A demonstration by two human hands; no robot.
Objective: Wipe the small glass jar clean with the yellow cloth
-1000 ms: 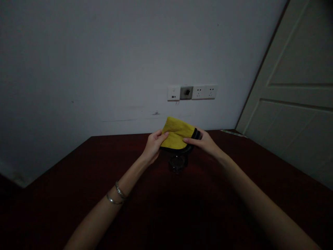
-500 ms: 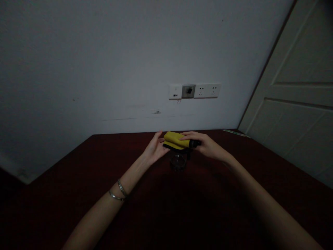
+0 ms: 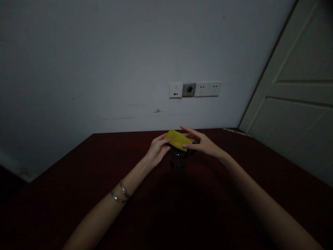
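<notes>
A folded yellow cloth [image 3: 178, 139] is held above the table between my two hands. My left hand [image 3: 157, 149] grips its left end, thumb on top and fingers underneath. At its right end is my right hand [image 3: 201, 142], its thumb on the cloth's near corner and its index finger lifted over the far side. Something dark shows beneath the cloth near my right palm; its kind is too dim to tell. Just below and nearer to me, a round clear glass vessel [image 3: 178, 161] stands on the table, its far part hidden by the cloth.
The dark red table [image 3: 117, 149] meets a pale wall [image 3: 117, 62] at the back. Sockets [image 3: 207, 89] and a grey switch plate [image 3: 188, 90] are set in the wall. A panelled door [image 3: 296, 93] stands at the right, near a patterned strip [image 3: 236, 132] on the table's back edge.
The cloth has been turned so a flat yellow face shows, and its black edge is now hidden. My left thumb has closed onto it. My right index finger has lifted.
</notes>
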